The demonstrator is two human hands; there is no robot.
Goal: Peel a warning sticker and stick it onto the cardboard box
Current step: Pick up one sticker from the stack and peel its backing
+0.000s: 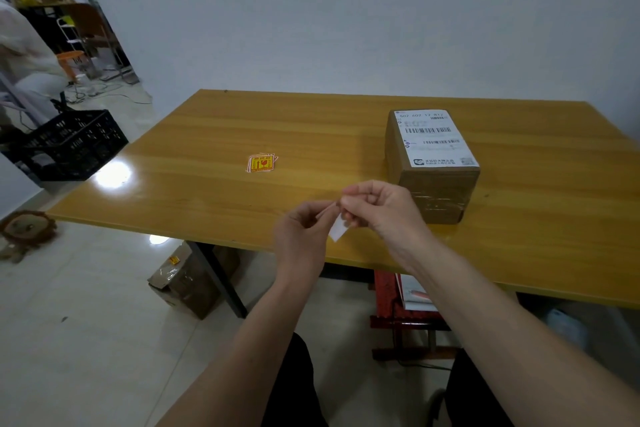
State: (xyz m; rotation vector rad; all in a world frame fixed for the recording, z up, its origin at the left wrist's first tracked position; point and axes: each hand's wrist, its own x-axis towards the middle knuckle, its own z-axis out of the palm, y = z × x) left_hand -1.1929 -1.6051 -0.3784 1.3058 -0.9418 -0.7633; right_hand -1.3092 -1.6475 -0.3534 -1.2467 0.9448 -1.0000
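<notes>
Shiny yellow wooden desk (242, 135) holds the brown cardboard box (433, 170) near my hands. My left hand (304, 232) and right hand (377, 208) both pinch one small white-backed warning sticker (337, 229), probably to peel it.

A small packing or mailing room is shown. A cardboard box (433, 163) with a printed shipping label (434, 139) is seen on the wooden bench (242, 128). More taped boxes (187, 277) are kept on the floor at 7 o'clock. A black plastic crate (72, 144) is seen at 9 o'clock. The walls are left bare.
</notes>
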